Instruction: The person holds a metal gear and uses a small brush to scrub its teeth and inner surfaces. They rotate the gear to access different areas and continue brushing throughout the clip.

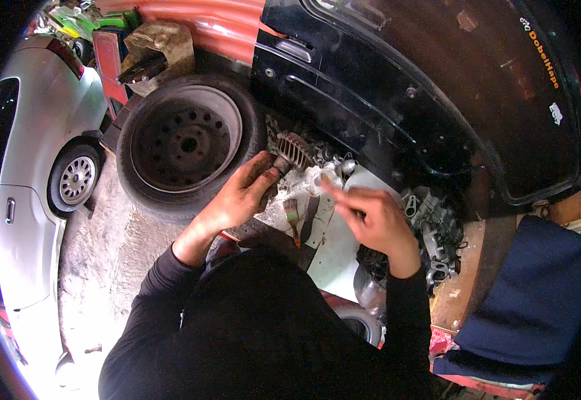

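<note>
At the far left is a silver car (29,180). Next comes a big, dirty wheel (188,143). The left hand (240,195) is near the wheel's right side, with its fingers curled shut around the stem of a ridged metal part (294,152). That part points up and away, between the wheel and the black panel (344,110). If the stem is greasy, it could slip out and drop into the mess below. The right hand (378,219) is just to the right, fingers bent, one finger poking out. Its tip is blurry, so I cannot tell if it pinches anything. If it bumps the ridges hard, it could get scraped. Further right sits a lumpy engine piece (432,230), then dark blue cloth (532,283).
</note>
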`<state>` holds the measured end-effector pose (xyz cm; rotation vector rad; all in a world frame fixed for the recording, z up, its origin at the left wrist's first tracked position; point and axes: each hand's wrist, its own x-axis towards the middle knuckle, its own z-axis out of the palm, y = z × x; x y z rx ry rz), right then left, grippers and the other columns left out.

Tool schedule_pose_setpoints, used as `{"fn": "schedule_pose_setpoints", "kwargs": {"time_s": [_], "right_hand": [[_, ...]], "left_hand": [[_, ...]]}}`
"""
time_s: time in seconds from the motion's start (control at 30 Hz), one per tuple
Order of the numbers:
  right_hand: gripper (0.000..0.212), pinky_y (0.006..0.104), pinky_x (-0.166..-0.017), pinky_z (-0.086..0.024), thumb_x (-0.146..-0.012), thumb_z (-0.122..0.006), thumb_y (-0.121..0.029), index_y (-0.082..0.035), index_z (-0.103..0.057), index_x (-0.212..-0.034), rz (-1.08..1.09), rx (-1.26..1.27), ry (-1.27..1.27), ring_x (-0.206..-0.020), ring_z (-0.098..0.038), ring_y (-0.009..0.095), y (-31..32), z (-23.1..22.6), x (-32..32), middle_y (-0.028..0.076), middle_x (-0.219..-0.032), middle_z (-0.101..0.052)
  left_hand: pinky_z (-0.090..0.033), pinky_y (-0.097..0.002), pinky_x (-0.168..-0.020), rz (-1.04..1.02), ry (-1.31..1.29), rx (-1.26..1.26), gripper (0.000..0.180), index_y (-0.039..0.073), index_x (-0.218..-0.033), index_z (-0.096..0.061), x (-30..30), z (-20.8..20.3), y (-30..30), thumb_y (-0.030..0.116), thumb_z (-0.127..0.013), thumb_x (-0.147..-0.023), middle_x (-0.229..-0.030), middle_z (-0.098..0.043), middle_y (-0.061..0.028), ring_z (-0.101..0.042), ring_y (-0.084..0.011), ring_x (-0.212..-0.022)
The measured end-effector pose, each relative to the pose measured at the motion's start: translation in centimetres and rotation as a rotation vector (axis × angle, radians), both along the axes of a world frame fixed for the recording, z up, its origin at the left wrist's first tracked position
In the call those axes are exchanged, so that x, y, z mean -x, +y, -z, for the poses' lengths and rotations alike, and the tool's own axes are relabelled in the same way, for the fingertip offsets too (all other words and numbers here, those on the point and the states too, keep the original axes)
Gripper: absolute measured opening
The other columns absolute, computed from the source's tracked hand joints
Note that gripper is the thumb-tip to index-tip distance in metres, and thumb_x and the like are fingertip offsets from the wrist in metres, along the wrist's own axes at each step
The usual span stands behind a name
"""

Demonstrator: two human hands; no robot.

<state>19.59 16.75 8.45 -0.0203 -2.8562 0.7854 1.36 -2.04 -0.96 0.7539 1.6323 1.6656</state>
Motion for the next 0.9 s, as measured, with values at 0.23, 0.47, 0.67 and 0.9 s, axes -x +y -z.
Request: {"fn": "schedule_pose_setpoints", "kwargs": {"time_s": [0.23,0.47,0.67,0.9], "right_hand": [[0.045,0.0353,-0.065,-0.054,-0.091,-0.066,-0.001,-0.012,-0.068,-0.135,-0.009,0.02,0.088,-0.069,-0.068,0.025,0.2,-1.0,0.5,0.016,-0.09,-0.073],[0.048,0.0376,-0.067,-0.056,-0.093,-0.065,-0.006,-0.022,-0.065,-0.138,-0.039,-0.027,0.067,-0.071,-0.071,0.027,0.4,-1.5,-0.1,0.017,-0.099,-0.075],[0.047,0.042,-0.067,-0.056,-0.095,-0.066,-0.015,-0.028,-0.063,-0.14,0.009,-0.075,-0.316,-0.07,-0.069,0.033,0.1,-1.7,-1.0,0.016,-0.092,-0.072],[0.048,0.0414,-0.064,-0.055,-0.094,-0.068,-0.019,-0.034,-0.063,-0.139,-0.051,-0.132,-0.245,-0.064,-0.065,0.034,-0.2,-1.1,-1.5,0.013,-0.079,-0.069]], "left_hand": [[-0.042,-0.0225,-0.062,0.085,-0.031,-0.004,0.048,-0.002,-0.144,-0.046,-0.1,-0.9,-0.3,0.029,-0.053,-0.108,-0.086,-0.057,0.0023,-0.049,-0.005,-0.071],[-0.044,-0.0249,-0.068,0.11,0.121,-0.056,0.033,-0.002,-0.129,-0.055,-0.7,-1.1,-0.2,0.023,-0.049,-0.109,-0.091,-0.057,-0.0008,-0.048,-0.0065,-0.079],[-0.046,-0.0271,-0.075,0.127,0.181,-0.034,0.033,-0.005,-0.129,-0.054,-0.4,-1.9,-0.7,0.021,-0.049,-0.108,-0.098,-0.061,-0.0056,-0.052,-0.0094,-0.086],[-0.048,-0.0317,-0.081,0.02,0.344,-0.063,0.035,-0.007,-0.128,-0.054,-0.8,-1.6,-0.9,0.021,-0.05,-0.107,-0.098,-0.063,-0.0122,-0.056,-0.0157,-0.09]]}}
